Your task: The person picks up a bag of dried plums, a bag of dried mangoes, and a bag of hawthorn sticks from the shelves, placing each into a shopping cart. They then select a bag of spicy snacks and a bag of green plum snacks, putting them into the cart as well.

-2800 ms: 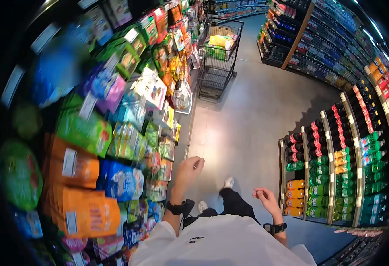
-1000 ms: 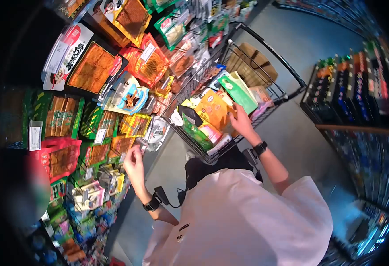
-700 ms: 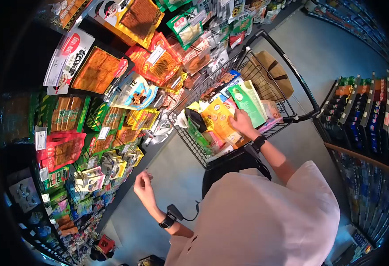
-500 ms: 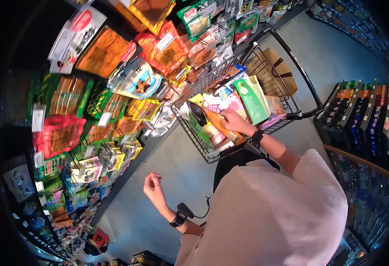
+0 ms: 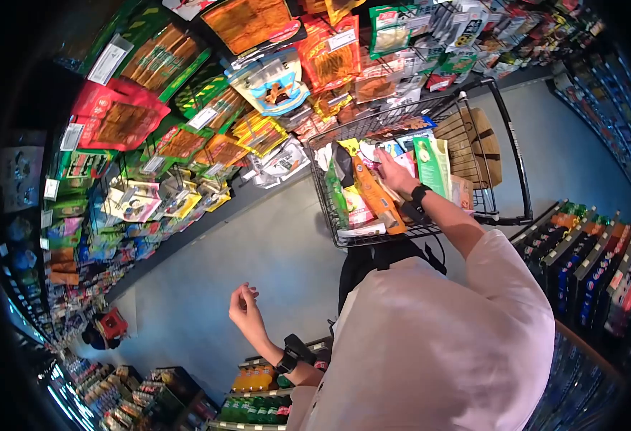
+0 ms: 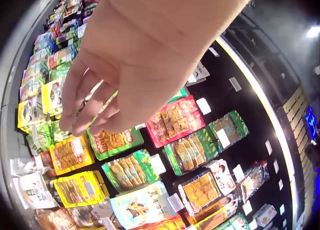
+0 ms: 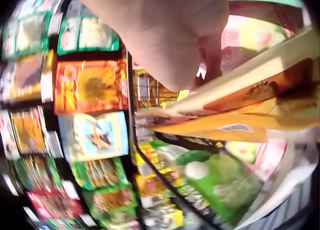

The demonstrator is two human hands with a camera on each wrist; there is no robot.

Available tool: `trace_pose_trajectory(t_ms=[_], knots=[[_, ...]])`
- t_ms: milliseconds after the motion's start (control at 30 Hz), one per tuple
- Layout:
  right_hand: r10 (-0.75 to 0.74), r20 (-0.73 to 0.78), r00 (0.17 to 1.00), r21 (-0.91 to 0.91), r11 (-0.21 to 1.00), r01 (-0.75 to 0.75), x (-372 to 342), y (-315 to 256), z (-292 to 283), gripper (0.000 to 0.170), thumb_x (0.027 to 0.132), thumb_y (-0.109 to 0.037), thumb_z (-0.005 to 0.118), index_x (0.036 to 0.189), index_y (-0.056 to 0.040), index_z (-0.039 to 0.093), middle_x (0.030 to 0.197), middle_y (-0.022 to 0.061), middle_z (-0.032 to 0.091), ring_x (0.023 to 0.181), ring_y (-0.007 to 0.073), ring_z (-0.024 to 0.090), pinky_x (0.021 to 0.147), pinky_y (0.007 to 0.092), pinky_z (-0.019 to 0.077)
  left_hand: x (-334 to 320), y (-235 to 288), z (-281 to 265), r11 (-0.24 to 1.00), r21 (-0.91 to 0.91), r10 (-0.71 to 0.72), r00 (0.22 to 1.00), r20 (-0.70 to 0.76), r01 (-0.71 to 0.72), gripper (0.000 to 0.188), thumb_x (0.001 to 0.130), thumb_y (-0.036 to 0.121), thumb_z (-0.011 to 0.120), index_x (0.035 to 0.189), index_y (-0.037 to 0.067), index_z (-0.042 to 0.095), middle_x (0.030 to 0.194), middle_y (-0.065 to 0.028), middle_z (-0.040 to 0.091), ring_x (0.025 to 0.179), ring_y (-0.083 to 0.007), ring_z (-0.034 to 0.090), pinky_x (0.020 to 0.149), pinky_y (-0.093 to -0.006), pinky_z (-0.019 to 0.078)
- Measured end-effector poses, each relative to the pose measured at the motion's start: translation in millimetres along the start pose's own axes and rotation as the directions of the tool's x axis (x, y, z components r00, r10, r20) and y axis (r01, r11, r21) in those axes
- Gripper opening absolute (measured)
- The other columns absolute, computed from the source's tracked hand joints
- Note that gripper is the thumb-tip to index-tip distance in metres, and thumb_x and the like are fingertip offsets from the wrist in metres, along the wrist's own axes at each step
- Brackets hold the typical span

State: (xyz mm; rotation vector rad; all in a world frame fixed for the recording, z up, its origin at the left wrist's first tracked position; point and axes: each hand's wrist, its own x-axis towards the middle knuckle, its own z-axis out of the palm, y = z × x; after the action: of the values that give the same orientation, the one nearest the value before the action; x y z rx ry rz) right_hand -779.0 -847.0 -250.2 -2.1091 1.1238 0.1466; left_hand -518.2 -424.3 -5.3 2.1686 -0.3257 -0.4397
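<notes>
My right hand point(image 5: 396, 174) is down in the shopping cart point(image 5: 337, 230), among packaged foods. Right beside its fingers an orange snack bag point(image 5: 376, 197) stands on edge. The right wrist view shows the thumb side of that hand close above the bag's edge; the other fingertips are hidden, and I cannot tell whether they hold a package. A green package point(image 5: 430, 164) stands to the right of the hand, a green bag point(image 7: 220, 182) on the cart's other side. My left hand point(image 5: 245, 305) hangs over the floor with loosely curled fingers and holds nothing; it is in the left wrist view point(image 6: 130, 65) too.
Shelves of hanging snack packs point(image 5: 272, 82) run along the left and past the cart. A brown paper bag point(image 5: 481, 147) sits at the cart's handle end. Drink bottle racks stand at right point(image 5: 574, 251) and behind point(image 5: 258, 402). A person point(image 5: 105, 327) is farther down the aisle.
The cart, first well ahead, is now right before me. My right hand has reached into it, and the orange bag has tipped from face-up onto its edge. My left hand stays idle.
</notes>
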Motion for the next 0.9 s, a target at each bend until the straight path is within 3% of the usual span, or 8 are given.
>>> trace_pose_trajectory(t_ms=[67, 200, 300, 433, 533, 667, 833, 900], knots=[[0.157, 0.166, 0.974, -0.033, 0.988, -0.153, 21, 23, 7, 0.062, 0.088, -0.028, 0.071, 0.140, -0.0080, 0.043, 0.142, 0.0202, 0.050, 0.124, 0.0400, 0.058, 0.101, 0.0487, 0.0505, -9, -5, -6, 1.000, 0.014, 0.003, 1.000, -0.025, -0.002, 0.030, 0.105, 0.021, 0.058, 0.107, -0.007, 0.070, 0.084, -0.0089, 0.070, 0.079, -0.0157, 0.069, 0.074, -0.0299, 0.0553], [0.089, 0.034, 0.995, -0.261, 0.962, -0.077, -3, 4, -8, 0.040, 0.092, -0.041, 0.062, 0.105, -0.0046, 0.071, 0.111, 0.0188, 0.072, 0.105, 0.0381, 0.070, 0.089, 0.0470, 0.0559, -22, 0, -10, 1.000, 0.026, -0.010, 0.997, -0.072, 0.012, 0.031, 0.105, 0.021, 0.058, 0.108, -0.007, 0.069, 0.084, -0.0093, 0.070, 0.079, -0.0158, 0.069, 0.075, -0.0300, 0.0553], [0.010, 0.130, 0.992, -0.404, 0.914, 0.044, -21, -7, -18, 0.040, 0.095, -0.042, 0.058, 0.098, -0.0058, 0.076, 0.100, 0.0181, 0.076, 0.097, 0.0359, 0.073, 0.086, 0.0475, 0.0576, -26, 4, -8, 1.000, 0.024, -0.010, 0.998, -0.069, 0.012, 0.030, 0.105, 0.021, 0.058, 0.108, -0.007, 0.069, 0.084, -0.0093, 0.070, 0.079, -0.0158, 0.069, 0.075, -0.0300, 0.0554], [0.147, 0.223, 0.964, -0.373, 0.926, -0.055, -34, 4, -19, 0.038, 0.094, -0.038, 0.061, 0.101, -0.0049, 0.077, 0.101, 0.0185, 0.075, 0.097, 0.0363, 0.073, 0.083, 0.0486, 0.0581, -23, 1, 0, 1.000, -0.017, 0.010, 0.999, -0.051, -0.011, 0.030, 0.105, 0.021, 0.058, 0.107, -0.007, 0.069, 0.085, -0.0090, 0.070, 0.079, -0.0158, 0.069, 0.076, -0.0296, 0.0553], [0.278, 0.545, 0.791, -0.271, 0.951, -0.148, -16, 30, -18, 0.039, 0.094, -0.039, 0.062, 0.099, -0.0037, 0.077, 0.101, 0.0181, 0.076, 0.095, 0.0353, 0.074, 0.080, 0.0480, 0.0587, -22, 6, 6, 1.000, -0.014, 0.008, 0.999, -0.036, -0.009, 0.030, 0.105, 0.021, 0.058, 0.108, -0.006, 0.069, 0.085, -0.0088, 0.070, 0.080, -0.0157, 0.069, 0.076, -0.0295, 0.0554], [0.306, -0.037, 0.951, -0.126, 0.943, -0.308, -2, 41, 5, 0.041, 0.090, -0.035, 0.066, 0.109, 0.0014, 0.069, 0.106, 0.0231, 0.074, 0.098, 0.0376, 0.073, 0.082, 0.0491, 0.0582, -25, 16, 5, 1.000, 0.005, 0.016, 0.999, -0.051, -0.015, 0.029, 0.104, 0.021, 0.059, 0.109, -0.006, 0.070, 0.086, -0.0085, 0.071, 0.080, -0.0157, 0.069, 0.077, -0.0298, 0.0556], [0.262, 0.025, 0.965, -0.095, 0.961, -0.259, 21, 50, 2, 0.033, 0.095, -0.019, 0.051, 0.113, 0.0021, 0.069, 0.115, 0.0328, 0.067, 0.109, 0.0441, 0.068, 0.091, 0.0529, 0.0548, -41, 10, -1, 0.998, 0.052, -0.023, 0.995, -0.092, 0.027, 0.029, 0.104, 0.021, 0.059, 0.111, -0.005, 0.070, 0.087, -0.0088, 0.072, 0.080, -0.0153, 0.069, 0.076, -0.0297, 0.0548], [0.163, -0.041, 0.986, -0.152, 0.974, -0.167, 35, 75, 29, 0.029, 0.095, -0.018, 0.050, 0.100, -0.0020, 0.073, 0.106, 0.0260, 0.072, 0.102, 0.0401, 0.070, 0.085, 0.0517, 0.0550, -51, 16, -3, 0.996, 0.074, -0.042, 0.992, -0.119, 0.051, 0.028, 0.104, 0.020, 0.058, 0.110, -0.005, 0.070, 0.087, -0.0091, 0.072, 0.080, -0.0152, 0.070, 0.075, -0.0294, 0.0543]])
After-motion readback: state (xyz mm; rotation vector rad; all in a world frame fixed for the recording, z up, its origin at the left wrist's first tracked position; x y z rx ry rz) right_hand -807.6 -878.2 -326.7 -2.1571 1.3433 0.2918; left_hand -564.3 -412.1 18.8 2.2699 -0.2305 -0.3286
